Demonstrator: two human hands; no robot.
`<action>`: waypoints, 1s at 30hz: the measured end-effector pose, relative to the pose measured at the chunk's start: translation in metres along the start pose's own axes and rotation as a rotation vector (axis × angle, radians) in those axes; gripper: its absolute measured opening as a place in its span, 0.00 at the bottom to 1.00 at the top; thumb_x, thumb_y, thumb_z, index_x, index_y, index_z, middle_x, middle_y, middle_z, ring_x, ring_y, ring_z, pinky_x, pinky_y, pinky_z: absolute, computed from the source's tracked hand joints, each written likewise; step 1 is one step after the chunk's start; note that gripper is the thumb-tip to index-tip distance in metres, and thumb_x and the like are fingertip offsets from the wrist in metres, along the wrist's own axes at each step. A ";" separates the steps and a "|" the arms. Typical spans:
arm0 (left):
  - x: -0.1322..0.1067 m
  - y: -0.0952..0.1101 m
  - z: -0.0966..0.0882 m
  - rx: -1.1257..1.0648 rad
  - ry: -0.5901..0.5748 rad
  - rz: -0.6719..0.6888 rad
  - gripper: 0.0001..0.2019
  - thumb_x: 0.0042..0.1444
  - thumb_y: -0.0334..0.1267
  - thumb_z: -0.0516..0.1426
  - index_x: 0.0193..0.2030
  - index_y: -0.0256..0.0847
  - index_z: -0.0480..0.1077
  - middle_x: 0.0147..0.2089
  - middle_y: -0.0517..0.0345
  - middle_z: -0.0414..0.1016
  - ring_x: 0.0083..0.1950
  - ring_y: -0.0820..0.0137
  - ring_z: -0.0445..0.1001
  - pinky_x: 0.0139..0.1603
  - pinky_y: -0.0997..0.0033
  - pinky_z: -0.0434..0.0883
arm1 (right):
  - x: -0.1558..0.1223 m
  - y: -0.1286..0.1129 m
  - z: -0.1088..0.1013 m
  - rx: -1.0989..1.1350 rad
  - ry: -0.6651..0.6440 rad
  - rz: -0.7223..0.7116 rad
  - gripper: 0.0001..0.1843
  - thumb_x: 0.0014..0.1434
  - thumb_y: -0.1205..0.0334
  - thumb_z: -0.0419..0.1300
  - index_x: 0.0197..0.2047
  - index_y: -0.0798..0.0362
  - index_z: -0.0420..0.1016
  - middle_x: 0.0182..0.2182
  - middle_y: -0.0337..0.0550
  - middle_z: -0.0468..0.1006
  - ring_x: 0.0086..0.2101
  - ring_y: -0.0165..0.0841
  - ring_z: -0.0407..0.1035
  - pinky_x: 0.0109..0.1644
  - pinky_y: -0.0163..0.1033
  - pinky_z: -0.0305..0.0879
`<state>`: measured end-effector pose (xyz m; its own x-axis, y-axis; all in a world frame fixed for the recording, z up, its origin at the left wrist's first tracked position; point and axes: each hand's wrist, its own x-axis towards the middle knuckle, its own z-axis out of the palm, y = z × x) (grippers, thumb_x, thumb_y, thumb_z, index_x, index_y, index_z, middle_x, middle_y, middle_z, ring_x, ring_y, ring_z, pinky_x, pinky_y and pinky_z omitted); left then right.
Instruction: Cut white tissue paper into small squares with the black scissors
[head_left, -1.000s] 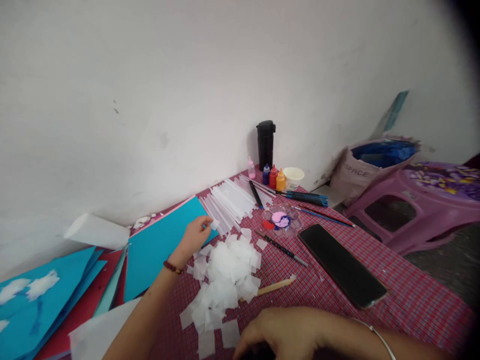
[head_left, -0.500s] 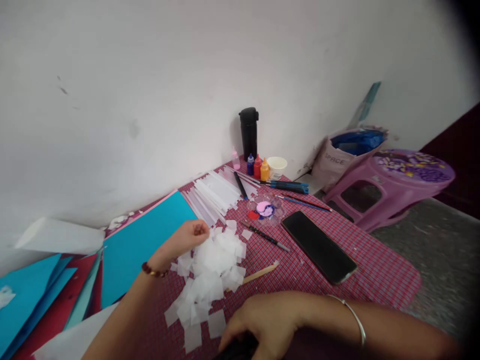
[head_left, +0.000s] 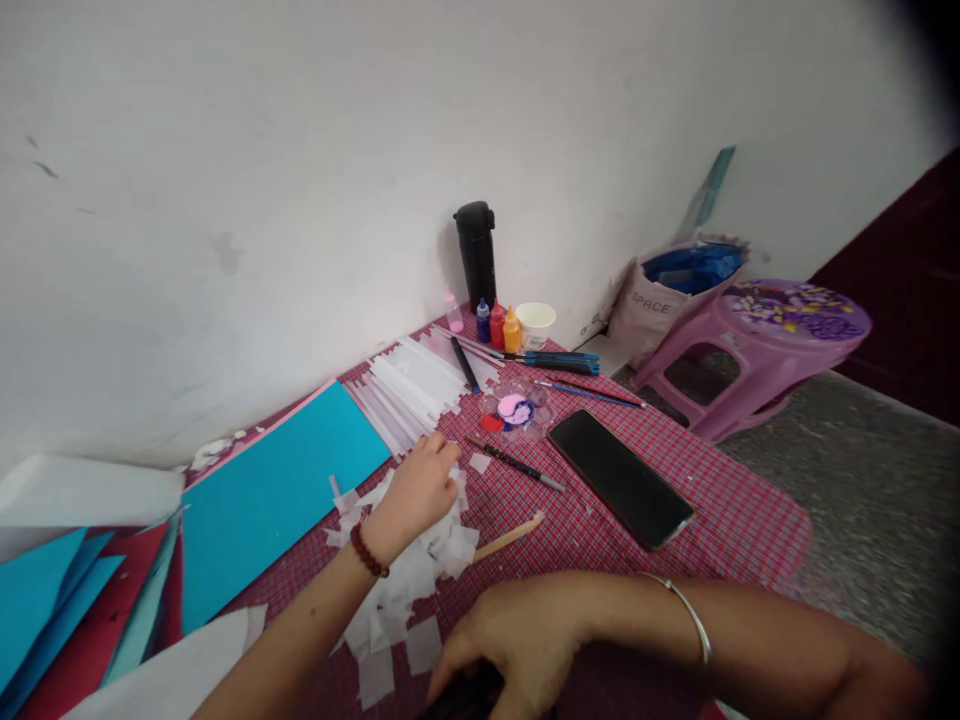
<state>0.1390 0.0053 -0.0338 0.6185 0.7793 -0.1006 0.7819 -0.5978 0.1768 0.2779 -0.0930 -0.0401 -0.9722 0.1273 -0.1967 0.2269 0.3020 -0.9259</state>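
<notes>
My left hand (head_left: 418, 490) lies palm down on a loose pile of white paper squares (head_left: 442, 548) on the red checked cloth (head_left: 739, 520). Its fingers curl into the pile's far edge, beside a teal card sheet (head_left: 277, 490). A beaded bracelet is on that wrist. My right hand (head_left: 514, 640) is at the bottom edge with its fingers closed over a dark object (head_left: 465, 695) that is mostly out of frame. A thin bangle sits on that forearm.
White paper strips (head_left: 409, 385), a paint palette (head_left: 516, 410), a pen (head_left: 514, 463), a wooden stick (head_left: 510, 537) and a black phone (head_left: 619, 477) lie on the cloth. Paint bottles (head_left: 496, 325), a cup (head_left: 535, 322) and a black flask (head_left: 477, 255) stand by the wall. A pink stool (head_left: 757, 345) stands to the right.
My left hand came down from pinching a paper square near the teal sheet and now rests on the pile. The view has shifted to the right. My right hand stayed put.
</notes>
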 end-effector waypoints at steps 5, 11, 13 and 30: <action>-0.024 -0.020 -0.002 -0.012 -0.067 -0.033 0.12 0.44 0.19 0.47 0.25 0.43 0.62 0.31 0.54 0.68 0.35 0.65 0.68 0.38 0.67 0.64 | -0.001 0.002 0.003 0.015 0.032 -0.004 0.33 0.52 0.63 0.63 0.62 0.57 0.66 0.51 0.52 0.76 0.46 0.41 0.73 0.46 0.34 0.66; -0.072 -0.056 -0.014 0.002 -0.185 -0.135 0.12 0.45 0.20 0.48 0.30 0.40 0.67 0.34 0.52 0.71 0.38 0.64 0.70 0.40 0.66 0.64 | -0.002 -0.003 0.000 -0.019 0.041 -0.008 0.31 0.54 0.59 0.63 0.61 0.58 0.67 0.49 0.53 0.78 0.45 0.41 0.74 0.44 0.35 0.66; -0.078 -0.059 -0.022 0.007 -0.210 -0.126 0.09 0.52 0.26 0.51 0.34 0.40 0.71 0.37 0.51 0.73 0.42 0.62 0.71 0.45 0.64 0.64 | -0.002 -0.004 0.000 -0.026 0.036 -0.001 0.32 0.54 0.60 0.63 0.61 0.58 0.67 0.49 0.52 0.78 0.45 0.41 0.74 0.44 0.34 0.66; -0.010 -0.058 -0.013 -0.220 -0.064 -0.227 0.08 0.45 0.26 0.53 0.22 0.41 0.60 0.27 0.61 0.64 0.31 0.70 0.65 0.33 0.72 0.61 | 0.000 -0.003 0.000 -0.057 0.026 -0.058 0.29 0.55 0.63 0.62 0.60 0.60 0.67 0.50 0.53 0.77 0.46 0.41 0.74 0.45 0.33 0.65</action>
<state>0.0865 0.0344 -0.0303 0.4395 0.8705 -0.2213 0.8692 -0.3500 0.3493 0.2770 -0.0934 -0.0375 -0.9820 0.1327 -0.1345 0.1744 0.3632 -0.9152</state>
